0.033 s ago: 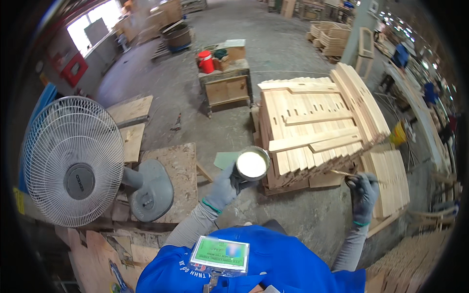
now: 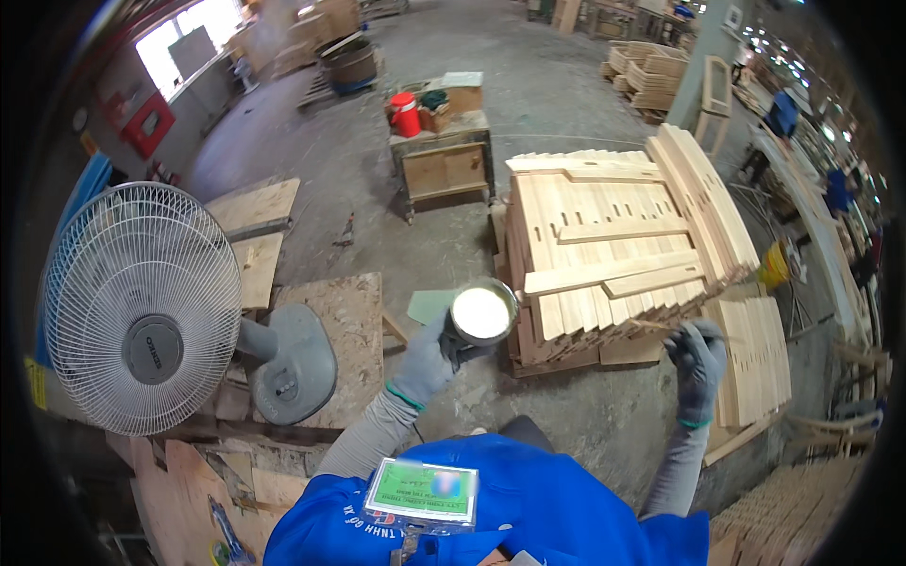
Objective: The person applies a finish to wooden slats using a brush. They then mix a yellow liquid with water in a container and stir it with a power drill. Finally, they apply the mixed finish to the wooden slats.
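My left hand (image 2: 425, 363), in a grey glove with a green cuff, grips a round dark can (image 2: 512, 307) from its left side. Creamy white liquid (image 2: 480, 313) shows inside it. On the right, my gloved right hand (image 2: 698, 370) pinches a thin, wood-coloured stick (image 2: 651, 324) that points left; whether it has bristles I cannot make out. Beyond the hands stands a stack of pale slotted wooden boards (image 2: 604, 203), with a few loose slats (image 2: 613, 272) lying across its top. A lower pile of boards (image 2: 755, 363) sits just right of my right hand.
A large fan (image 2: 142, 311) and its grey base (image 2: 294, 363) occupy my left, beside a worn board surface (image 2: 354, 311). Ahead is a small wooden cabinet (image 2: 444, 174) bearing a red jug (image 2: 405, 115). A yellow bucket (image 2: 774, 266) stands right of the stack. People work far right.
The view has shifted slightly. My right hand has turned a little with the stick, which now lies more level. My left hand keeps its hold on the can.
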A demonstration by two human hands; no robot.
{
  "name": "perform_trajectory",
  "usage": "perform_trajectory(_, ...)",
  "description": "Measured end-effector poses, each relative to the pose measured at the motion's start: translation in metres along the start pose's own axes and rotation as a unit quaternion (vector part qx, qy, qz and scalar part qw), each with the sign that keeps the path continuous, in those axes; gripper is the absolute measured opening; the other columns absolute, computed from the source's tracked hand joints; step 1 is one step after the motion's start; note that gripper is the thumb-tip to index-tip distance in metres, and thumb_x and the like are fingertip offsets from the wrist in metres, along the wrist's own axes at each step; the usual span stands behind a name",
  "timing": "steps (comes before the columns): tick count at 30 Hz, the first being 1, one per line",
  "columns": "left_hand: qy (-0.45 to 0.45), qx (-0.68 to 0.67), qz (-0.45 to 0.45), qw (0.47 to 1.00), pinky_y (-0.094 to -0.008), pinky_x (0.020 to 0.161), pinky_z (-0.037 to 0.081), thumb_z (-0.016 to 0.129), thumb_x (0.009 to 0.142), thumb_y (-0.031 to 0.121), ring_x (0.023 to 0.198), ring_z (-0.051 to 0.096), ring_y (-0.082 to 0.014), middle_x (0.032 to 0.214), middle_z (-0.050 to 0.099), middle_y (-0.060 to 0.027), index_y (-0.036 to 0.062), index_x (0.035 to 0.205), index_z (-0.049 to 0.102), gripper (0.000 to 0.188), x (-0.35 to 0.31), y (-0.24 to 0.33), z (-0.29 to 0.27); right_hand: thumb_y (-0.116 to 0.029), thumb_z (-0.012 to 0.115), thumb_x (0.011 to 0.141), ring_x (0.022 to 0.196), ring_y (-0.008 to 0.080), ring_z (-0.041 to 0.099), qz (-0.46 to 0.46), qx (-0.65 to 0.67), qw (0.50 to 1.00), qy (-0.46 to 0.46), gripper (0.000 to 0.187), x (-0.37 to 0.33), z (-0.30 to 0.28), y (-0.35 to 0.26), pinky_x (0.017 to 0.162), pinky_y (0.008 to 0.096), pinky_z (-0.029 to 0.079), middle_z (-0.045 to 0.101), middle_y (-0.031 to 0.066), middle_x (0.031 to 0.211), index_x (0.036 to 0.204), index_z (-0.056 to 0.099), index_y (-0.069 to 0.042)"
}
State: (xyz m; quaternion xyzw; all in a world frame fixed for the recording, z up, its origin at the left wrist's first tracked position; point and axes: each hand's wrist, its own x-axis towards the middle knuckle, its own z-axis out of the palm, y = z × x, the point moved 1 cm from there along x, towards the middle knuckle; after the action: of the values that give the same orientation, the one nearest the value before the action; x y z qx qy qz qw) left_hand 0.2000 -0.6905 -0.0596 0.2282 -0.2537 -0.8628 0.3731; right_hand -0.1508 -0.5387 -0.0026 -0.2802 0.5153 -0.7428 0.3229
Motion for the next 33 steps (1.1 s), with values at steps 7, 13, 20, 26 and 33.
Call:
perform_trajectory(7,0.096,0.047,0.136,0.985,-0.0489,0.094,0.051,0.032,0.101,0.03,0.118,0.053,-0.0326,0.133,0.047,-0.0177,0.0001,0.138,0.034,0.047,0.047,0.073,-0.04,-0.001,0.06,0.088,0.077,0.0151,0.064,-0.002,-0.011,0.95,-0.313,0.006,0.107,0.212,0.025,0.071,0.0272,0.054,0.063,0.0089,0.084,0.092,0.058,0.002)
perform_trajectory(13,0.1,0.241,0.212,0.942,-0.0466,0.092,0.053,0.03,0.102,0.023,0.115,0.055,-0.0316,0.13,0.047,-0.02,-0.0076,0.133,0.034,0.044,0.127,0.114,-0.039,-0.007,0.068,0.085,0.077,0.0097,0.063,-0.076,-0.163,0.884,-0.431,0.012,0.198,0.285,0.06,0.066,0.0241,0.052,0.066,0.0059,0.085,0.092,0.063,0.001)
perform_trajectory(20,0.154,0.101,0.172,0.968,-0.0485,0.093,0.052,0.034,0.101,0.021,0.116,0.054,-0.0302,0.128,0.05,-0.0174,-0.0061,0.133,0.038,0.042,0.224,0.161,-0.055,-0.007,0.069,0.083,0.073,0.0152,0.065,-0.053,-0.172,0.87,-0.459,0.012,0.303,0.334,0.114,0.063,0.0273,0.052,0.067,0.0074,0.085,0.088,0.061,0.001)
perform_trajectory(26,0.109,0.092,0.108,0.984,-0.0474,0.098,0.048,0.032,0.102,0.02,0.12,0.051,-0.0317,0.133,0.045,-0.0207,-0.0078,0.135,0.033,0.043,0.304,0.21,-0.091,-0.005,0.063,0.087,0.075,0.0171,0.065,0.292,0.081,0.911,-0.28,0.01,0.382,0.375,0.169,0.064,0.0295,0.056,0.063,0.0101,0.083,0.091,0.058,0.002)
perform_trajectory(33,0.099,0.002,0.031,0.995,-0.0456,0.09,0.053,0.032,0.101,0.02,0.116,0.054,-0.0333,0.128,0.051,-0.0199,-0.0041,0.134,0.037,0.042,0.424,0.28,-0.146,-0.011,0.057,0.091,0.072,0.0158,0.063,0.363,0.112,0.898,-0.221,0.015,0.472,0.434,0.245,0.066,0.0275,0.056,0.061,0.01,0.084,0.096,0.058,0.003)
